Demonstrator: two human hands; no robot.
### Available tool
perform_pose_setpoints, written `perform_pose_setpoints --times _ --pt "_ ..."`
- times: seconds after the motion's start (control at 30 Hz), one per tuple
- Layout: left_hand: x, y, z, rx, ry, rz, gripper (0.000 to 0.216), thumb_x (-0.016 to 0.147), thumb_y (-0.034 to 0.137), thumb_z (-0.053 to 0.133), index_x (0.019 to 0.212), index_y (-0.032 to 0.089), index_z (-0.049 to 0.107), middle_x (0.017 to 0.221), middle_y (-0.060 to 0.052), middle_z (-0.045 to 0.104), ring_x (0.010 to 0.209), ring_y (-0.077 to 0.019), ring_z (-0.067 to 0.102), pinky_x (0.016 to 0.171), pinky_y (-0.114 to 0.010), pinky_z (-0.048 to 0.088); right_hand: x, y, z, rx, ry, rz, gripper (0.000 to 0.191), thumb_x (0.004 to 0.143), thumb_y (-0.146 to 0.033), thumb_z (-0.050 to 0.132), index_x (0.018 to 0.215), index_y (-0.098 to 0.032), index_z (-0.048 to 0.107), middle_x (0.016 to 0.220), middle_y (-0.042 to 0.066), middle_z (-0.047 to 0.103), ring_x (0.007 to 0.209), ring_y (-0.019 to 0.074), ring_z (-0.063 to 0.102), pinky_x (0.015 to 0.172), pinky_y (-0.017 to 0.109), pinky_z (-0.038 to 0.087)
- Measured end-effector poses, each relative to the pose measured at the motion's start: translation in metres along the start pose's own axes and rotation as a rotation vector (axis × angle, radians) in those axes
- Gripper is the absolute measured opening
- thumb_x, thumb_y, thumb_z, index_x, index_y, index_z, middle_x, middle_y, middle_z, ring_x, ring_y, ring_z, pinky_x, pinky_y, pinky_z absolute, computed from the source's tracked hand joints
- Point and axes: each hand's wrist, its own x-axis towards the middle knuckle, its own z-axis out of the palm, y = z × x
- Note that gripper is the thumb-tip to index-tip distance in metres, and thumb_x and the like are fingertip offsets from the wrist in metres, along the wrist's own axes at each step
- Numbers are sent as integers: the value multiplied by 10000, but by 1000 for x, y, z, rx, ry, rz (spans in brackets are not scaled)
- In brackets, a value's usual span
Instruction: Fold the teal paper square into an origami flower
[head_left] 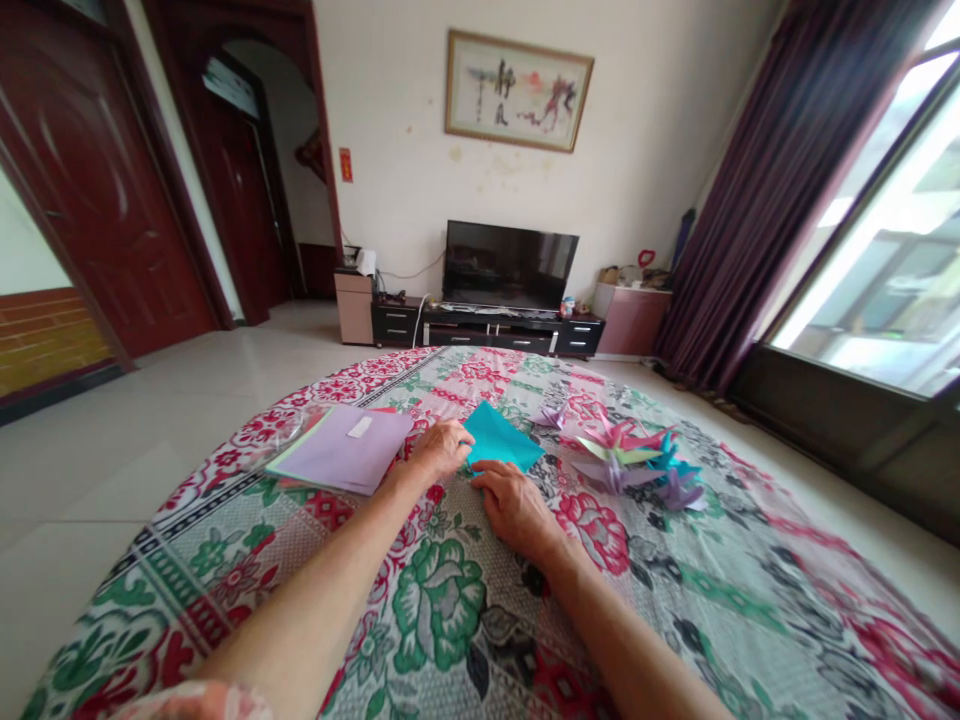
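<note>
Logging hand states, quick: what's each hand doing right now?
Left hand: fingers curled at the left corner of the blue paper; grip cannot be told.
Right hand: fingers bent at the paper's near edge; grip cannot be told.

Pink-and-white patterned sleeve [199, 703]

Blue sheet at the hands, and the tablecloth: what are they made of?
Blue sheet: probably paper, matte, going by its thin, crisp, straight edges. Tablecloth: seemingly woven fabric, dull, from its textured floral pattern, though a plastic coating is possible.
</note>
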Motion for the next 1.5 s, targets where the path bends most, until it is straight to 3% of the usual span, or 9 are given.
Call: perform_pose_setpoints --times 0.2,0.4,0.63,0.7,0.77,0.93,1.1,1.27,1.5 --pt "-10 5 6 -8 -9 -11 225 778 212 548 922 209 721 974 -50 648 963 -184 581 906 -281 440 0 -3 -7 -27 -74 -39 322 776 -22 425 946 -186 644 983 56 668 947 157 578 880 275 392" --pt "-11 11 8 15 6 -48 217 795 219 538 924 218 712 979 -52 645 952 -185 576 911 -295 431 -20 -24 -9 -100 -22 53 248 791 -51 434 850 -191 630 851 47 656 838 162 556 798 250 405" --pt "-22 32 6 158 30 -82 357 787 443 576 1024 189 658 1041 -104 590 1005 -254 532 917 -374 415 -29 -34 -18 -171 34 199 229 758 -75 459 709 -213 636 698 26 632 711 150 568 705 238 407" --pt "-26 34 6 156 36 -56 344 816 440 540 1018 186 655 1058 -115 579 1016 -265 525 920 -396 413 -26 -23 -22 -176 167 281 278 733 -49 442 813 -211 653 818 40 657 810 169 584 772 263 422" --pt "-28 33 7 132 33 -18 309 835 413 522 1020 204 654 1089 -107 575 1032 -258 524 934 -399 409 -23 -8 -24 -199 291 350 356 720 -28 415 940 -188 644 1075 81 629 1008 199 554 889 314 405" --pt "-24 23 12 37 -15 51 256 841 321 542 1063 249 649 1206 -48 565 1088 -196 536 991 -324 391 -23 21 -23 -252 143 292 446 678 -41 450 1035 -234 634 1327 59 498 1251 261 374 981 464 316" --pt "-17 14 12 -85 -81 134 225 837 285 544 1020 245 669 1201 -26 576 1060 -168 565 934 -274 438 -24 22 -28 -292 46 201 495 704 -69 444 1130 -265 603 1322 44 522 1300 285 293 1012 565 178" --pt "-14 11 10 -115 -6 122 157 805 271 588 880 201 705 1043 -48 616 936 -160 594 868 -255 458 -21 29 -35 -274 -57 193 489 680 -66 448 1088 -271 624 1276 22 569 1306 296 298 998 599 138" --pt "-17 14 5 -95 -40 145 170 820 221 543 827 203 713 933 -40 645 888 -155 596 846 -259 464 -22 42 -28 -251 39 210 372 779 -80 415 990 -269 657 1163 23 640 1216 264 411 984 535 208"
